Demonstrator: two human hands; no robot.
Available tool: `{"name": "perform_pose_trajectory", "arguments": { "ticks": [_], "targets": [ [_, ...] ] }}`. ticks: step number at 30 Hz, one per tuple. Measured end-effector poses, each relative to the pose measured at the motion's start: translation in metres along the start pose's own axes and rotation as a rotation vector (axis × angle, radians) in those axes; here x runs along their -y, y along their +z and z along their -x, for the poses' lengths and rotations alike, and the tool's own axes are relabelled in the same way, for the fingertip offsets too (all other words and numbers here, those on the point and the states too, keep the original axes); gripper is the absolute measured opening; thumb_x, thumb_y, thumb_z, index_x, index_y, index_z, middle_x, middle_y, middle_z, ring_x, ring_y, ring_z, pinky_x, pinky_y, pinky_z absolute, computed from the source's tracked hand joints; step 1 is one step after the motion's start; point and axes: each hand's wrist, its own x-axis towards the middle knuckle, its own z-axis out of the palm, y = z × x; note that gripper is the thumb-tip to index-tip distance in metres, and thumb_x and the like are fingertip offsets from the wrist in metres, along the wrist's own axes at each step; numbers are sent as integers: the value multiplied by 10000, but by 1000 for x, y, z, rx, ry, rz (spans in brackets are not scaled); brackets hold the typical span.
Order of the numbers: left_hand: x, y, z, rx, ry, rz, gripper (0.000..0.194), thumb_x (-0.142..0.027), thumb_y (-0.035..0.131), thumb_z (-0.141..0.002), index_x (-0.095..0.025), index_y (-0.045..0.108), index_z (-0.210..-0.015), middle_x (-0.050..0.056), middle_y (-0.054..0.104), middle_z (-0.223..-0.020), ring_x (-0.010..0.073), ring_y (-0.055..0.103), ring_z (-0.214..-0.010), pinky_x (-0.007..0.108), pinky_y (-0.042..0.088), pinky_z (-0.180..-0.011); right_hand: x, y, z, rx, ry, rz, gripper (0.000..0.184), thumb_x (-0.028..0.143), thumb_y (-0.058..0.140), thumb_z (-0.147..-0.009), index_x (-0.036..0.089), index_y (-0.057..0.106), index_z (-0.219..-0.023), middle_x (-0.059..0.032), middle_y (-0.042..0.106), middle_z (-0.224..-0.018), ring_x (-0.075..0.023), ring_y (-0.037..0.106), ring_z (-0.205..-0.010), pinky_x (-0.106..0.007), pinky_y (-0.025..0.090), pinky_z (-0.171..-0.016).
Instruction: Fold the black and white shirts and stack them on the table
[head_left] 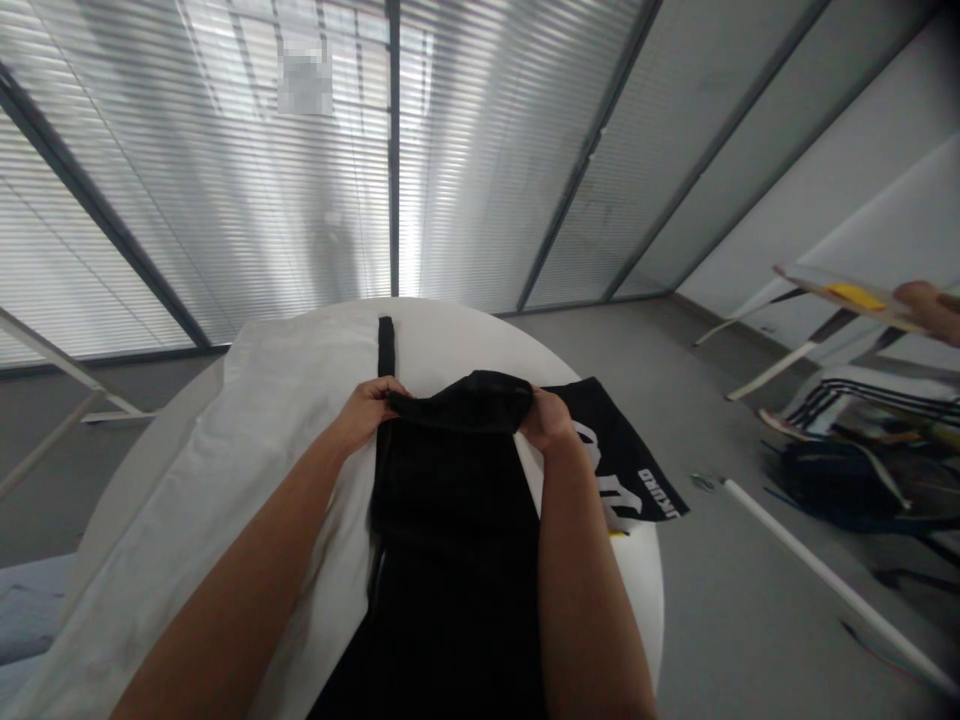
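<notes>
A black garment (457, 510) runs lengthwise down the middle of the table toward me; which part of a garment it is, I cannot tell. My left hand (369, 412) pinches the left corner of its far end, and my right hand (549, 418) grips the right corner. Between them the edge (480, 400) is lifted and bunched. Beyond my left hand a narrow black strip (386, 345) lies on the table. White cloth (292, 385) spreads out along the left side. Partly behind my right hand lies a black cloth with white lettering (630, 450), overhanging the table edge.
The round white table (442, 325) stands before windows with blinds (480, 150). To the right are another table (810, 285), a person's arm (930, 310) and a dark blue bag (840, 480). A white tube (817, 570) lies on the floor. A metal frame (60, 360) stands left.
</notes>
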Motion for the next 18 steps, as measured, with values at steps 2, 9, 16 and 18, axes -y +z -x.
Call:
{"name": "perform_pose_trajectory", "arguments": {
  "ticks": [2, 9, 16, 18],
  "targets": [
    [-1, -1, 1, 48, -16, -67, 129, -138, 652, -603, -186, 712, -706, 38, 726, -796, 165, 657, -770, 310, 513, -780, 3, -3, 0, 46, 39, -48, 130, 356, 539, -688, 237, 517, -639, -32, 566, -595, -195, 570, -618, -281, 461, -516],
    [-13, -1, 4, 192, -11, -209, 293, -142, 485, -596, -175, 764, -681, 70, 728, -733, 199, 665, -745, 330, 514, -775, 20, -1, 14, 68, 139, -66, 221, 398, 584, -750, 197, 552, -662, -22, 623, -674, -142, 550, -576, -250, 434, -510],
    [-18, 5, 3, 119, -39, -295, 257, -182, 533, -676, -181, 758, -800, 48, 717, -758, 183, 645, -747, 320, 498, -798, 9, -2, 14, 154, -63, 549, 406, 234, 855, -529, 218, 699, -903, -45, 704, -977, -199, 639, -839, -307, 498, -763],
    [-19, 8, 3, 75, -56, -382, 243, -178, 552, -669, -191, 752, -807, 42, 726, -822, 194, 649, -817, 332, 492, -839, 6, -4, 10, 152, -101, 646, 405, 200, 855, -517, 228, 709, -894, -45, 705, -978, -220, 638, -907, -336, 488, -835]
  ]
}}
